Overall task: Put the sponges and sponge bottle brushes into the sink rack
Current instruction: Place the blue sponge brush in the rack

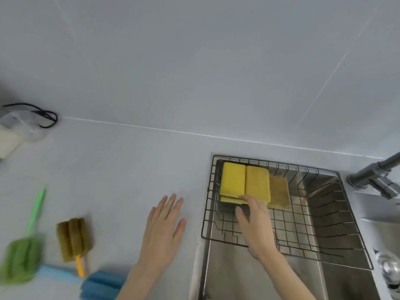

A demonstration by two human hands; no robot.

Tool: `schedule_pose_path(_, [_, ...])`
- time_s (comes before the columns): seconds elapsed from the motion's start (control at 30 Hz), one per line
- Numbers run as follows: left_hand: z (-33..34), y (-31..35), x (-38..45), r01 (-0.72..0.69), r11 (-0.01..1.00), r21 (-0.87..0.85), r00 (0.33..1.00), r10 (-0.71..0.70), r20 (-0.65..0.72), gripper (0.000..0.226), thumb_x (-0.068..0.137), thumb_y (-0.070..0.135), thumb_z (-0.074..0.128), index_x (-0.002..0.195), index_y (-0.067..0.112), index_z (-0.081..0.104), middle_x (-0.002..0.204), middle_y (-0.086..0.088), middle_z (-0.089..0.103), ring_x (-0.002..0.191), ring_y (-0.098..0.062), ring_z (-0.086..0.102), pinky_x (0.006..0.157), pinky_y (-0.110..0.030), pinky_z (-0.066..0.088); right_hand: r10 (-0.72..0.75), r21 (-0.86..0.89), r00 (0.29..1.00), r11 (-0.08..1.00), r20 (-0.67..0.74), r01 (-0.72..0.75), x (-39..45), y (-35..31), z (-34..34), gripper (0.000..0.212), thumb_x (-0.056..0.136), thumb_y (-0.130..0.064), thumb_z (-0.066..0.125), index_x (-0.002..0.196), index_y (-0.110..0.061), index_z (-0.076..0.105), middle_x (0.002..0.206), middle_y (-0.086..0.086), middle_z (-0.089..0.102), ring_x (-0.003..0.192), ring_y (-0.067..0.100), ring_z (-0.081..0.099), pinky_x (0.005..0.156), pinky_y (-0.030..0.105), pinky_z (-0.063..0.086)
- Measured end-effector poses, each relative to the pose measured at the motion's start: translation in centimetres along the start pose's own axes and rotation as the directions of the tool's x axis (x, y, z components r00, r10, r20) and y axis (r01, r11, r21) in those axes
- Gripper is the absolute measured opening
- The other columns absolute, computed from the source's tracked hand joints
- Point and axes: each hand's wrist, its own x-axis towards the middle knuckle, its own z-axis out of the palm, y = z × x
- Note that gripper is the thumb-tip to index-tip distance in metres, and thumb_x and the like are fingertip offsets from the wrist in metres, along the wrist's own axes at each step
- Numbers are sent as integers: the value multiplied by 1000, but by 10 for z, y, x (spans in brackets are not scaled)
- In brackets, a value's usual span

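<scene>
Fingers point(245, 199) of right hand point(256, 221) gripping sponge stack point(244, 182) inside sink rack point(324, 226).

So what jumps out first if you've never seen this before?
The bright yellow sponges stacked in the far left corner of the wire rack over the sink, with the right hand on them. On the counter at left lie three bottle brushes: green, brown, blue.

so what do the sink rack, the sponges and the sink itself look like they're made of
Sink rack: thin dark wire, probably coated or painted metal, seen as an open grid of fine rods.
Sponges: soft yellow foam, matte; a dark layer under the stack by the right hand looks like a scouring pad.
Sink: likely brushed stainless steel, grey with a dull sheen and soft reflections.
</scene>
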Motion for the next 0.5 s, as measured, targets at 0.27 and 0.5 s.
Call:
schedule_pose_path(0.27, [-51,-83,-93,119,992,-39,993,-120,-14,33,89,22,56,122,18,56,133,1,53,129,-14,41,109,-26,27,-225,91,755,972,616,216,-83,-89,89,40,86,-43,52,123,-29,47,127,-14,48,119,2,40,94,20,33])
schedule_pose_path(0.5, [-53,-120,-111,-78,990,114,939,34,341,70,75,55,56,136,31,33,150,11,26,140,-5,12,115,-23,8,-149,-146,763,942,629,304,-116,-103,115,35,87,-31,52,120,-23,51,119,-3,57,111,14,49,93,27,40])
